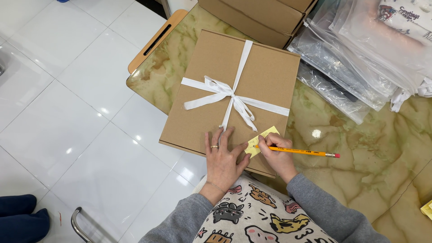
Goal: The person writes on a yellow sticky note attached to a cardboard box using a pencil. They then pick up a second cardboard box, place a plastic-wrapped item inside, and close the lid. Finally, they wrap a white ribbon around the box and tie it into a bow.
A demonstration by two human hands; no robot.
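While the right hand [279,157] is gripping a pencil [299,151] over the note [261,140] on the box [225,94], left fingers [225,139] spread flat are pinning it; the box, overhanging the table [360,148], is risking a tip.

Single view, head-worn camera. Looks steeply down from above the seated person's lap, close to the work. Left hand [221,155] and right hand [276,155] sit low centre; forearms enter from the bottom edge. Box [231,94] fills the middle; table [373,153] spreads right; floor [67,112] takes the left. No second view to overlap.
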